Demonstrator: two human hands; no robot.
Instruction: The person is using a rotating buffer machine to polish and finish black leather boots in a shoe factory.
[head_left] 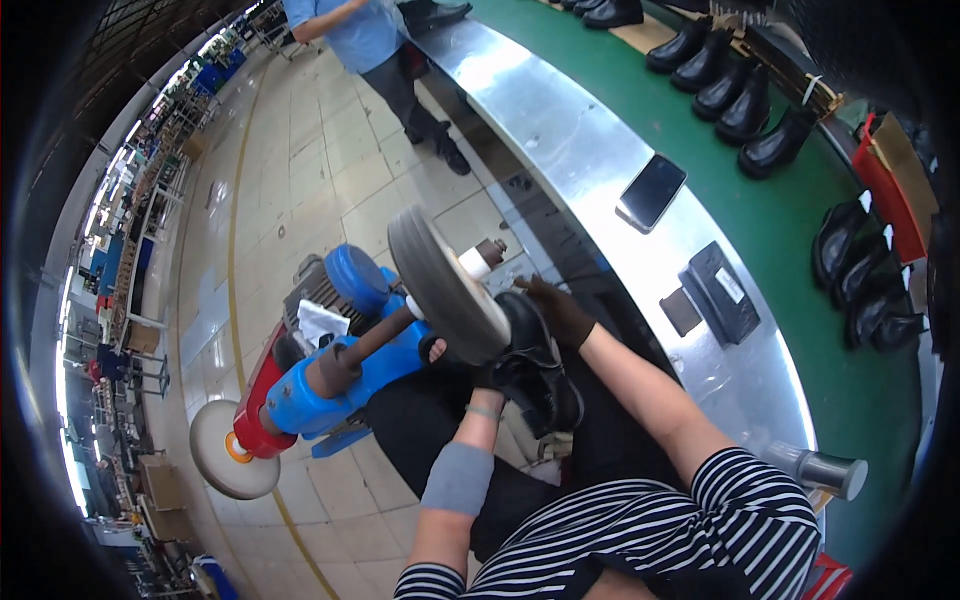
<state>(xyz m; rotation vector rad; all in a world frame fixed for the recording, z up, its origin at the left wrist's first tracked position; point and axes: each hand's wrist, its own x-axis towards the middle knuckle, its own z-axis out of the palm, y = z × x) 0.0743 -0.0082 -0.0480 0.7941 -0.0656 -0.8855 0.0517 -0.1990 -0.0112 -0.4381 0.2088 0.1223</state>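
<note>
A glossy black leather shoe (542,385) is held up against the right side of a large grey buffing wheel (432,285). My left hand (486,377), in a dark glove, grips the shoe from its left side; most of its fingers are hidden behind the shoe. On the other side, my right hand (562,312) wears a brown glove and is closed around the shoe's upper end, with its fingertips near the wheel's axle. The wheel sits on the shaft of a blue and red machine (335,385).
A second, pale wheel (233,450) is at the machine's left end. To my right, a metal-edged bench (560,125) carries a phone (652,192), a black box-like item (722,292) and several black boots (778,142). A person in blue (360,40) stands beyond the machine.
</note>
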